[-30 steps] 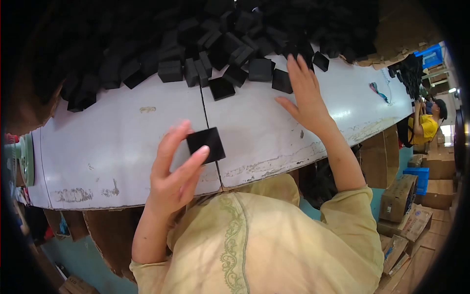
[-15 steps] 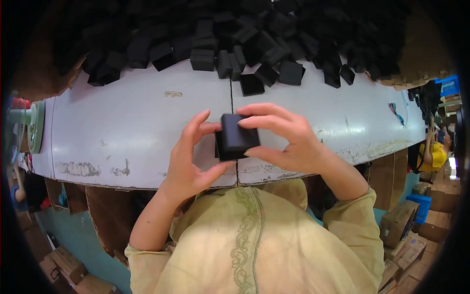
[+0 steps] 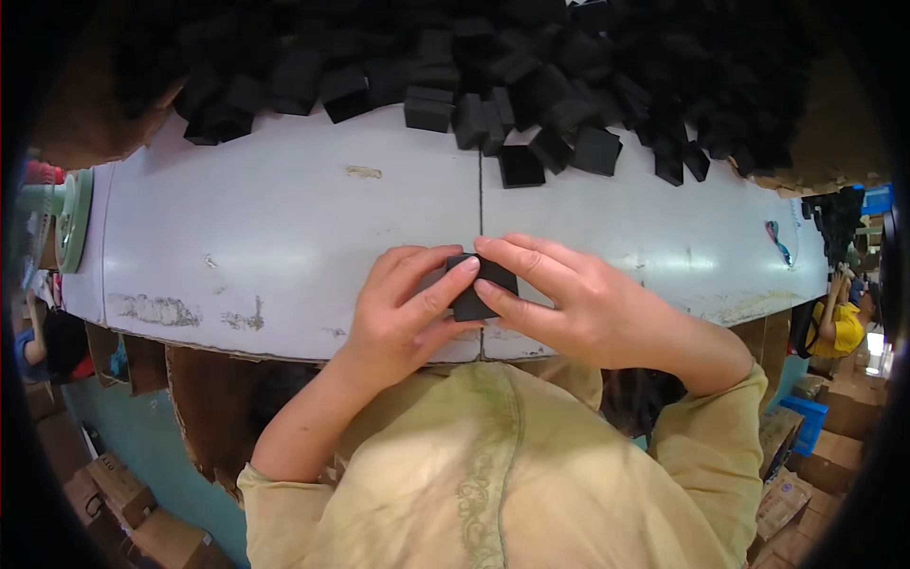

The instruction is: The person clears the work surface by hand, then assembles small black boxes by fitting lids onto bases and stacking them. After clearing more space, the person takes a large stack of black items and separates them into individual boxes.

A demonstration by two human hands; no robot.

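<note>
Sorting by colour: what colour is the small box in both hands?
Black small box, clearest in the head view.

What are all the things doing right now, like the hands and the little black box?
Left hand: gripping the small black box.
Right hand: gripping the same box.
Small black box: closed, pinched between both hands.
Pile of black boxes: heaped loosely, untouched.
Open box piece: lying open side up.
White table: scuffed, worn along the edge.
</note>
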